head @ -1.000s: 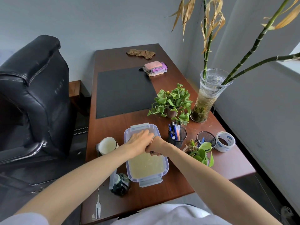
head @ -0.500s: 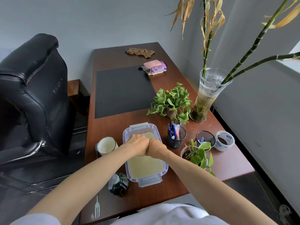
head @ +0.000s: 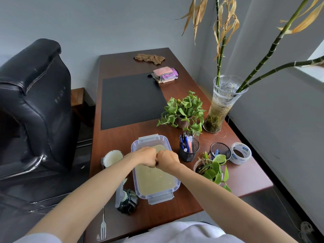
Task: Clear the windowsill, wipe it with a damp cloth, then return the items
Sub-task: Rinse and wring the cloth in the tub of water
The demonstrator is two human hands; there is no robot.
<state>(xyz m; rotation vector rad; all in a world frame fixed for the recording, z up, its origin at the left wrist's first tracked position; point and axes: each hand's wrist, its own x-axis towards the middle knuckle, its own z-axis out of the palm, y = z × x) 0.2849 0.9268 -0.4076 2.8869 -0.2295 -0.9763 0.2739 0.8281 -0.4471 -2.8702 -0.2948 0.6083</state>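
Okay, chair (head: pixel 35 111): big black leather office one, parked left of the desk.
Desk (head: pixel 119 137): dark brown wood, holding pretty much everything else.
Mat (head: pixel 131 100): plain black, lying flat on the far half of the desk.
Windowsill (head: pixel 315 67): just a pale sliver at the right edge, with a bamboo stalk leaning across it.
Vase (head: pixel 222 106): clear, murky water and green bamboo stalks, near the wall side.
Tub (head: pixel 149 138): clear plastic with clip handles and cloudy yellowish water in it, right in front of the person.
Leafy plant (head: pixel 184 111): small pot between the mat and the vase.
Left hand (head: pixel 145 157): curled into a fist over the tub, knuckles touching the other hand.
Right hand (head: pixel 167 159): same curled fist. A dark sliver shows between the two, but I can't tell what they've got.
Tape roll (head: pixel 240 153): white with blue print, too small to read.
Pen cup (head: pixel 189 151): black mesh, full of pens, just right of the tub.
Mug (head: pixel 113 157): white, just left of the tub.
Folded cloths (head: pixel 164 74): pink and purple pile at the mat's far right corner.
Brown cloth (head: pixel 149 58): crumpled at the far end of the desk.
Fork (head: pixel 103 227): near the desk's front edge.
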